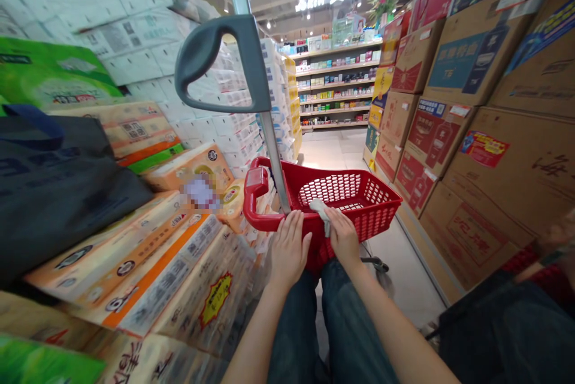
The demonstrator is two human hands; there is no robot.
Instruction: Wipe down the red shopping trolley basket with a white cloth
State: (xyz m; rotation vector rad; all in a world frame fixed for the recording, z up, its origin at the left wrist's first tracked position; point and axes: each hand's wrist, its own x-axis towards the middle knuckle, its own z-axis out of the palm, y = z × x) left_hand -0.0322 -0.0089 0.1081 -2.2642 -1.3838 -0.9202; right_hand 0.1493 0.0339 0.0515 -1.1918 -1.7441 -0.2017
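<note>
A red plastic shopping basket (377, 207) with perforated sides stands in front of my knees. From its near left end rises a metal pole (275, 162) topped by a grey loop handle (258, 66). My left hand (291, 246) lies on the basket's near rim beside the pole, fingers stretched out and holding nothing. A crumpled pale cloth (320, 211) is under the fingers of my right hand (344, 237), which presses it against the rim further right. The basket's interior shows nothing inside.
Tissue packs (179, 264) are stacked close on my left, with a dark grey bag (58, 174) on them. Cardboard cartons (485, 174) line the right side. Another person's dark-clothed leg (507, 324) is at lower right. Stocked shelves (336, 87) stand beyond the tiled aisle.
</note>
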